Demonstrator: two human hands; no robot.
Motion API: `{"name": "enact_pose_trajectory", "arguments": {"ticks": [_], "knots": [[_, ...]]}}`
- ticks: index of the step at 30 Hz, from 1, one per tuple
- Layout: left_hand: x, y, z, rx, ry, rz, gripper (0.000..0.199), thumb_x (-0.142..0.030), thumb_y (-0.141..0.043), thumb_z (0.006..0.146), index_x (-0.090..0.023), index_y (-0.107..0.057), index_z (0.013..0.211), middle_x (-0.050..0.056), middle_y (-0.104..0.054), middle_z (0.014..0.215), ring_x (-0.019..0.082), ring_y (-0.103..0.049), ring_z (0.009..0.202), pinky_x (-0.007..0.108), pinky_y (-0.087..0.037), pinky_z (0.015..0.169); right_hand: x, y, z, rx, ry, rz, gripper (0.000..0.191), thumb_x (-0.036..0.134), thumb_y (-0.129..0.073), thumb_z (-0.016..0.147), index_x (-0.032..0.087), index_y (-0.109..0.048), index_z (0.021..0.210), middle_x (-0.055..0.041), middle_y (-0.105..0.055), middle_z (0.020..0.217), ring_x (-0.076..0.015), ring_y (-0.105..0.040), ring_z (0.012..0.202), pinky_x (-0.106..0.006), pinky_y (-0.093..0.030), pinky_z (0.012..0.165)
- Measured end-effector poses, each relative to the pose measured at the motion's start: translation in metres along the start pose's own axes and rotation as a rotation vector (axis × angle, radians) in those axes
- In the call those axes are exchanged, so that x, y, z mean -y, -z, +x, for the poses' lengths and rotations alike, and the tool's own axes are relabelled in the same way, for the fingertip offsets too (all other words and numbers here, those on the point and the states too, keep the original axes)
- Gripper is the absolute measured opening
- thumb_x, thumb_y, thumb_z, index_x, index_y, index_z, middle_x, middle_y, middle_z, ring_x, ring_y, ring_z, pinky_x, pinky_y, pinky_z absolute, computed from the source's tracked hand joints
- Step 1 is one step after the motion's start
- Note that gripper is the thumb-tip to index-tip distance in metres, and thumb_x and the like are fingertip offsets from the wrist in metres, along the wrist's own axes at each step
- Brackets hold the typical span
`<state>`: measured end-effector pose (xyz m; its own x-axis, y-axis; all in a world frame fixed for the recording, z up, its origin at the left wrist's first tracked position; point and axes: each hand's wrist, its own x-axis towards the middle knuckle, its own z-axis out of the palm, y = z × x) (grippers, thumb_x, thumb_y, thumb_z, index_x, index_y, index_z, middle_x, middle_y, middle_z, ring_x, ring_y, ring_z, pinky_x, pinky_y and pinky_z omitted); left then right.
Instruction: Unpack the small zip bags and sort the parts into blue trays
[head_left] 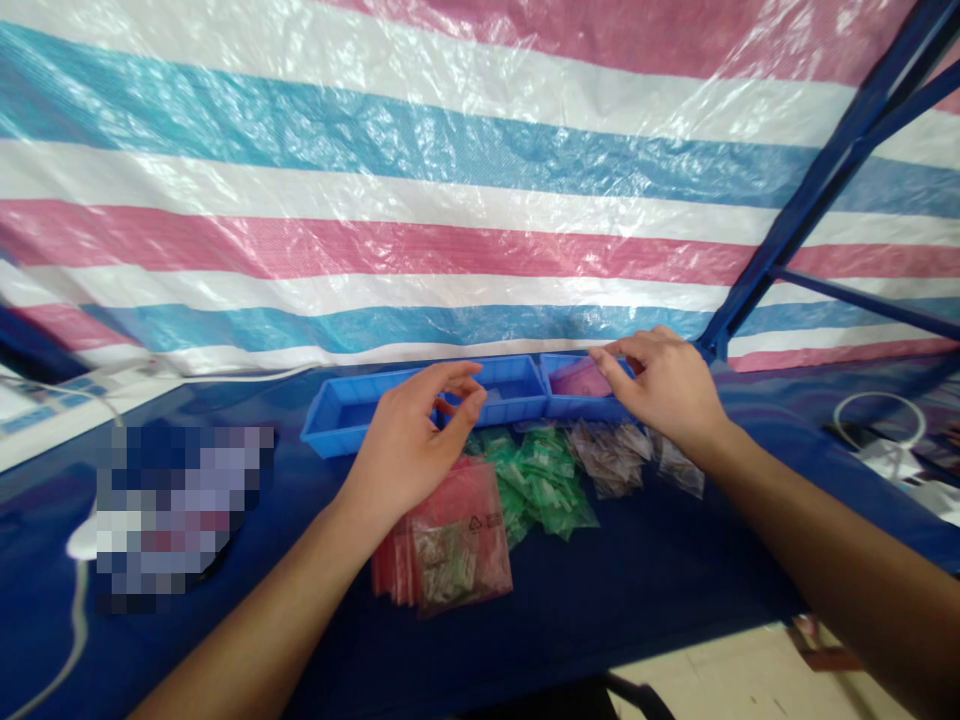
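Observation:
My left hand [415,433] hovers over the front edge of the blue bins, its fingers curved and the thumb apart from them, with nothing seen between them. Below it lies a fanned stack of red-tinted plastic bags [465,540]; the front one has small contents. My right hand [667,385] is at the right blue bin [577,408], thumb and fingers apart, next to pink plastic bags [579,378] inside it. Some of its fingers are hidden behind the hand. Between both hands lie green bags [544,480] and greyish clear bags [611,455].
The left blue bin [330,420] stands beside a middle bin [510,405]. A white cable [81,610] and a blurred-out object [187,510] lie at left. Behind the blue table [600,590] hangs a striped tarp [375,240]. A blue metal frame [787,210] rises at right.

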<state>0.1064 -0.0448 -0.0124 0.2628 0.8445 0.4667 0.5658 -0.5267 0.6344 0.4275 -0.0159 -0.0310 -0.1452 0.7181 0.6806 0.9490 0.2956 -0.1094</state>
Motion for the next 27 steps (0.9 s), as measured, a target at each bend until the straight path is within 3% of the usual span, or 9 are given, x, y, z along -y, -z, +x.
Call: {"name": "enact_pose_trajectory", "arguments": {"ticks": [8, 14, 18, 20, 23, 27], "knots": [[0.001, -0.001, 0.001, 0.066, -0.067, 0.108, 0.034, -0.046, -0.061, 0.108, -0.022, -0.080, 0.123, 0.007, -0.083, 0.114, 0.026, -0.078, 0.098, 0.034, -0.060, 0.078, 0.006, 0.000, -0.001, 0.024, 0.085, 0.072, 0.037, 0.046, -0.060, 0.108, 0.021, -0.078, 0.087, -0.0077, -0.076, 0.075, -0.0283, -0.064, 0.076, -0.043, -0.048, 0.081], [0.007, -0.001, 0.000, 0.194, -0.188, 0.259, 0.033, -0.043, -0.055, 0.111, -0.023, -0.080, 0.115, 0.006, -0.084, 0.114, 0.028, -0.079, 0.105, 0.039, -0.059, 0.092, 0.029, -0.002, -0.011, 0.053, 0.332, 0.433, 0.017, 0.035, -0.065, 0.107, 0.023, -0.077, 0.110, -0.0079, -0.080, 0.094, -0.0274, -0.070, 0.089, -0.046, -0.056, 0.091], [0.013, -0.004, -0.002, 0.251, -0.205, 0.364, 0.032, -0.042, -0.054, 0.111, -0.025, -0.082, 0.113, 0.006, -0.085, 0.106, 0.029, -0.080, 0.098, 0.038, -0.059, 0.087, 0.053, 0.002, -0.023, 0.212, 0.537, 0.606, 0.018, 0.030, -0.068, 0.105, 0.024, -0.073, 0.122, -0.0088, -0.080, 0.107, -0.0270, -0.072, 0.100, -0.048, -0.058, 0.099], [0.015, -0.006, -0.003, 0.269, -0.211, 0.405, 0.030, -0.039, -0.055, 0.110, -0.026, -0.082, 0.113, 0.006, -0.086, 0.108, 0.030, -0.081, 0.100, 0.039, -0.060, 0.089, 0.062, 0.005, -0.028, 0.334, 0.624, 0.665, 0.017, 0.032, -0.072, 0.104, 0.024, -0.074, 0.119, -0.0096, -0.079, 0.111, -0.0278, -0.072, 0.110, -0.048, -0.058, 0.104], [0.017, -0.007, -0.003, 0.300, -0.209, 0.431, 0.029, -0.037, -0.054, 0.110, -0.027, -0.081, 0.115, 0.006, -0.085, 0.113, 0.031, -0.080, 0.103, 0.043, -0.060, 0.092, 0.069, 0.006, -0.034, 0.420, 0.666, 0.691, 0.033, 0.046, -0.083, 0.095, 0.023, -0.075, 0.117, -0.0120, -0.078, 0.117, -0.0304, -0.070, 0.117, -0.049, -0.058, 0.107], [0.017, -0.008, -0.003, 0.292, -0.228, 0.414, 0.030, -0.037, -0.055, 0.109, -0.026, -0.082, 0.115, 0.007, -0.085, 0.113, 0.030, -0.080, 0.103, 0.042, -0.060, 0.093, 0.069, 0.001, -0.038, 0.450, 0.668, 0.669, 0.064, 0.056, -0.094, 0.080, 0.023, -0.073, 0.131, -0.0138, -0.075, 0.128, -0.0331, -0.070, 0.119, -0.053, -0.058, 0.109]]}}
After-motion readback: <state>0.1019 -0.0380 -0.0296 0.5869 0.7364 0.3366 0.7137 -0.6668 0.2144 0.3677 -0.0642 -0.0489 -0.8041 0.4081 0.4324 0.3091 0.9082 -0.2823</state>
